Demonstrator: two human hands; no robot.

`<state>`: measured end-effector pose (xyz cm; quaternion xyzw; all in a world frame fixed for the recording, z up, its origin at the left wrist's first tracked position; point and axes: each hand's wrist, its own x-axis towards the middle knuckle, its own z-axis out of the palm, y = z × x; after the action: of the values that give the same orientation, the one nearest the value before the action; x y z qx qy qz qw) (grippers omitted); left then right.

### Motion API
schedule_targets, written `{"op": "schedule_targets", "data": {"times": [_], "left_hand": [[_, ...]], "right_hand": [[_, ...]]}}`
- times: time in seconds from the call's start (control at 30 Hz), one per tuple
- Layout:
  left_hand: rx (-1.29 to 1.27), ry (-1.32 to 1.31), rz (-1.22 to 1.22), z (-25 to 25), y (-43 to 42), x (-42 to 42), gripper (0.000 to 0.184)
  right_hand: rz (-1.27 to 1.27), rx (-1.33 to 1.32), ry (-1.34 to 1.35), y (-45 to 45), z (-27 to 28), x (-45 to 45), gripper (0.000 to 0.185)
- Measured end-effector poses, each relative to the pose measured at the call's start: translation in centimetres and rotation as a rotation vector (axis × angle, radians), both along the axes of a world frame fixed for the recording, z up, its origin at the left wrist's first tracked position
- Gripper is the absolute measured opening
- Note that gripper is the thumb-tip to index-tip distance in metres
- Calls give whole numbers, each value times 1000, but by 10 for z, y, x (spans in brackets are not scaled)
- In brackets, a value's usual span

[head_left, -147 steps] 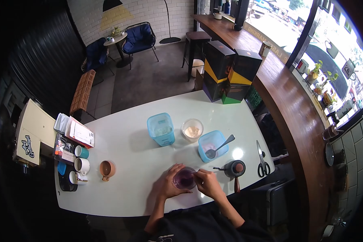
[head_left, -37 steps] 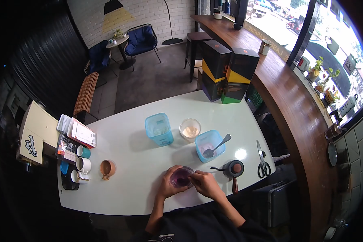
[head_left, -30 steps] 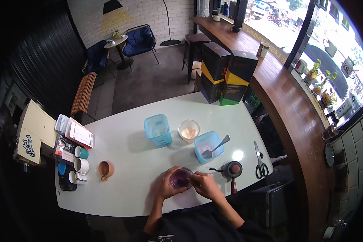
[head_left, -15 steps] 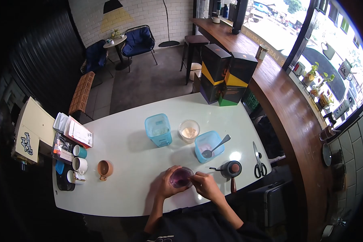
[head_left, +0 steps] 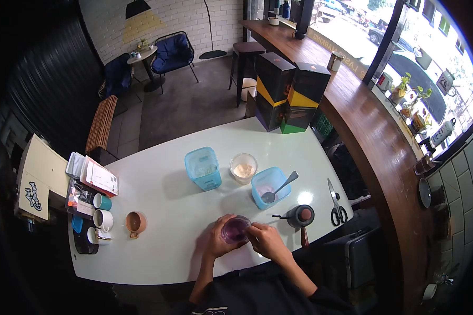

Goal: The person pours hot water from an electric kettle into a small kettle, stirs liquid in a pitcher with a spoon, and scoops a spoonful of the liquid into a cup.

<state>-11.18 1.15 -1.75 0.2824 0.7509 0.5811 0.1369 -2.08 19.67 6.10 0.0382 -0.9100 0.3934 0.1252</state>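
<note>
Holding a clear cup (head_left: 235, 229) of purple liquid, the left hand (head_left: 219, 239) has its fingers curved around the outer wall, neither spread flat nor pressed together. Right hand (head_left: 267, 240): fingertips drawn into a pinch at the cup's right rim; what lies between them is hidden, cannot tell. The cup sits between the two hands, over the near part of the white table (head_left: 163, 257). Just beyond the right hand: low blue container (head_left: 263, 200), pinkish contents, metal spoon (head_left: 290, 179) leaning in it with the handle over the rim. Right of the right hand, near: small dark pot (head_left: 293, 215) with wooden handle; farther right, scissors (head_left: 336, 205). Beyond the left hand: tall blue container (head_left: 203, 168) and, to its right, a round clear tub (head_left: 244, 169) of pale contents. Well left of the left hand: brown mug (head_left: 135, 224), upright.
</note>
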Motion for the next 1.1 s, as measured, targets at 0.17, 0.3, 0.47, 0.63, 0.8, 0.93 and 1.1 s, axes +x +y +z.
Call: {"op": "schedule_targets", "data": {"times": [0.17,0.3,0.47,0.63,0.8,0.93,1.1], "left_hand": [[-12,117,18,7,1,0,89],[-3,102,18,4,0,1,87],[-3,141,21,8,1,0,86],[22,165,15,9,3,-1,85],[52,101,19,2,3,1,85],[58,103,19,1,3,-1,85],[59,102,13,3,3,-1,85]], "right_hand": [[31,-88,-11,-8,-5,-2,17],[53,-98,6,-14,-1,-8,30],[29,-45,21,-14,5,-18,37],[-13,127,1,-6,4,-18,28],[-38,152,-13,-4,10,-15,25],[5,90,-2,-6,13,-13,14],[54,-29,-43,-13,6,-14,18]]}}
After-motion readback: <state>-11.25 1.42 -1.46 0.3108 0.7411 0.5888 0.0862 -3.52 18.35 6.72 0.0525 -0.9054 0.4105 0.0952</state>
